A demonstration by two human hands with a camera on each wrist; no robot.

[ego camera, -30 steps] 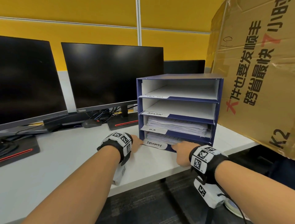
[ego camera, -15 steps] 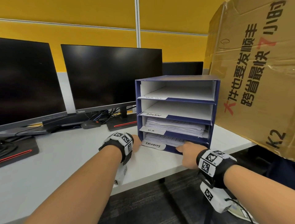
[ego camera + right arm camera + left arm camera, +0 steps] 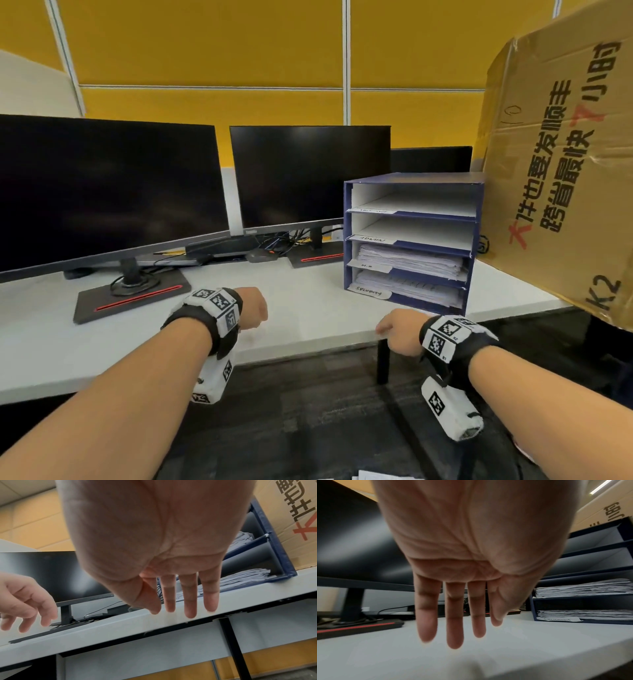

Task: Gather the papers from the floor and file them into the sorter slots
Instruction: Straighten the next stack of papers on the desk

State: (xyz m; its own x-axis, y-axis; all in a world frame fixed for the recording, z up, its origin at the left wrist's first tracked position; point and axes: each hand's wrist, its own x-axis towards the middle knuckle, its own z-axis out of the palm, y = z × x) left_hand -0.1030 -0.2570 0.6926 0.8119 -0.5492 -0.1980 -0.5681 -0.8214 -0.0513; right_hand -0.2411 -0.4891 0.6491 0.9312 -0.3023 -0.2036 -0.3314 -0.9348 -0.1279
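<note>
**Both hands free in front of the paper sorter**

The left hand [image 3: 251,308] hangs over the white table [image 3: 308,308] with its grip released: the fingers [image 3: 454,622] are straight, slightly spread, and hold nothing. The right hand [image 3: 399,330] is at the front edge of the table, also released, with straight fingers [image 3: 189,599] and nothing in them.

The blue paper sorter [image 3: 412,240] stands on the table beyond the right hand and to the right of the left hand, apart from both. Its two lower slots hold stacks of papers [image 3: 411,262]; the two upper slots show only white shelves. A cardboard box [image 3: 561,171] stands just to the right of the sorter. Two dark monitors [image 3: 308,174] stand behind the left hand. Below both hands, on the dark floor, some white sheets [image 3: 380,475] are partly visible.
</note>
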